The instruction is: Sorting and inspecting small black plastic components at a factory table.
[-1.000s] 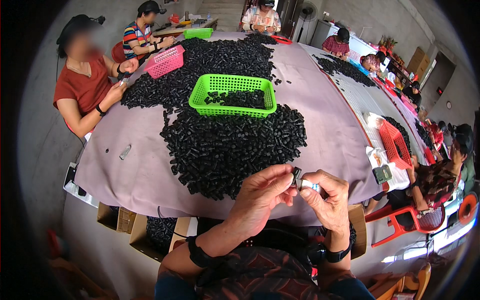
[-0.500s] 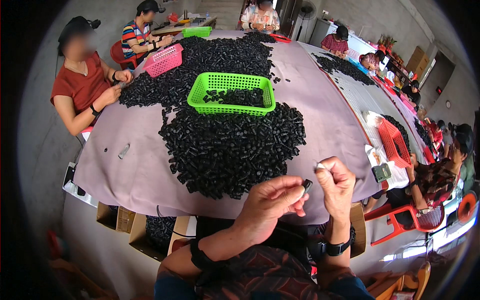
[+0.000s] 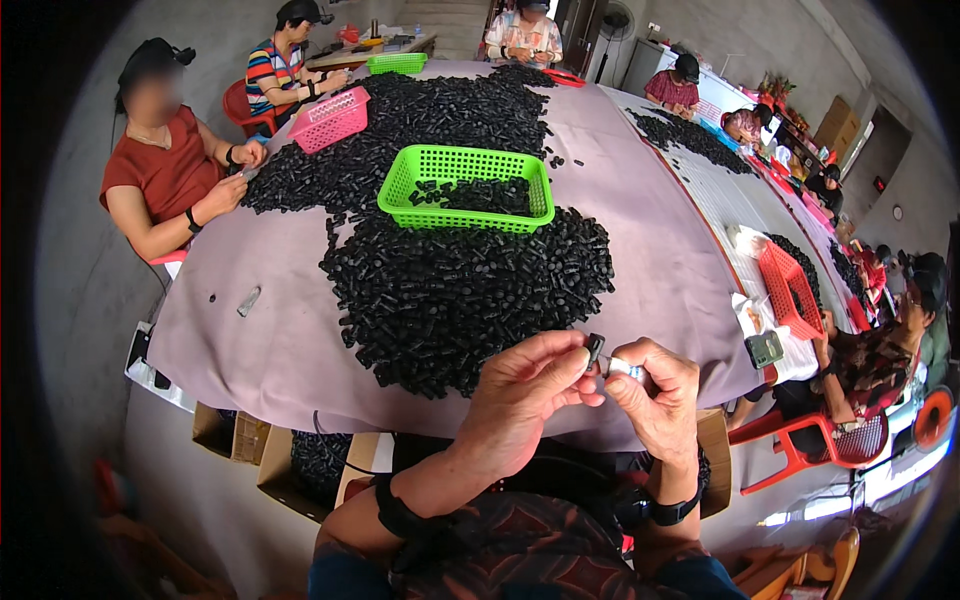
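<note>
Between the fingertips of my left hand [image 3: 525,392] is a small black cylindrical piece [image 3: 595,347], held tilted at the near edge of the table. My right hand [image 3: 658,400] pinches a small whitish object [image 3: 626,369], partly covered by the fingers; its kind is not clear. The tip of this object is close to the black piece, and I cannot tell whether they touch. Just beyond my hands lies a large heap of similar black pieces [image 3: 465,300]. A green basket [image 3: 465,221] at the far side of that heap has more of them inside.
A pink basket [image 3: 330,122] stands far left, near a person in a red top [image 3: 160,165]. A small grey tool-like object [image 3: 249,301] lies on the pinkish cloth [image 3: 240,345]. To the right are a red basket [image 3: 790,290] and a phone [image 3: 763,349]. Cardboard boxes [image 3: 275,480] sit below the table.
My right hand has moved left and slightly down, bringing the whitish object beside the black piece. My left hand has shifted slightly up and left, still gripping the piece.
</note>
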`<state>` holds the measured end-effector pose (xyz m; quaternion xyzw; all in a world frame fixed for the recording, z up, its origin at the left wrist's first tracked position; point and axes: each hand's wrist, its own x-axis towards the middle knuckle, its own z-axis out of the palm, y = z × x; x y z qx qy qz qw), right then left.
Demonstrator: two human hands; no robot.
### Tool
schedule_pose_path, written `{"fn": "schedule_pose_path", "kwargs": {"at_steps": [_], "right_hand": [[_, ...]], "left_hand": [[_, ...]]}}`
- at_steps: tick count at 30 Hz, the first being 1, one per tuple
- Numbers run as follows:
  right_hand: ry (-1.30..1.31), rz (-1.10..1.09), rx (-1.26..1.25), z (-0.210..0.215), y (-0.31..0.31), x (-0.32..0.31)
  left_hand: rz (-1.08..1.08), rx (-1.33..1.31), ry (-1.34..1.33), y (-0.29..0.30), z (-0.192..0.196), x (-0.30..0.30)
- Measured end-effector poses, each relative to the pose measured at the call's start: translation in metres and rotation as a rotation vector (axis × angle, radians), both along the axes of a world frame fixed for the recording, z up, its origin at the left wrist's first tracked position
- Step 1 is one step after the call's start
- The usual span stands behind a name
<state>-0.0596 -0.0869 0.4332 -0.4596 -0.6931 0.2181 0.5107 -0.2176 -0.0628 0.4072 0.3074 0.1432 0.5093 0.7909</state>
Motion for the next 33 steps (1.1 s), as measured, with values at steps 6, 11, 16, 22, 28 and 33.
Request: {"fn": "schedule_pose_path", "kwargs": {"at_steps": [6, 11, 16, 22, 28, 33], "right_hand": [[-0.023, 0.044, -0.041, 0.005, 0.0, -0.002], [-0.004, 0.066, -0.069, 0.005, 0.0, 0.0], [0.104, 0.083, -0.111, 0.001, 0.001, -0.001], [0.476, -0.169, -0.013, -0.016, 0.02, 0.026], [0.585, -0.017, 0.042, -0.014, 0.012, 0.012], [0.461, 0.064, -0.01, -0.013, 0.01, 0.013]], "left_hand": [[0.006, -0.006, -0.001, 0.0, 0.0, 0.001], [0.005, -0.018, 0.008, 0.001, -0.001, 0.002], [-0.012, 0.016, -0.006, 0.002, -0.003, 0.002], [-0.088, -0.071, 0.036, -0.009, 0.006, 0.006], [-0.091, -0.041, -0.03, 0.002, 0.0, 0.001], [-0.089, -0.042, -0.062, 0.003, -0.001, 0.002]]}}
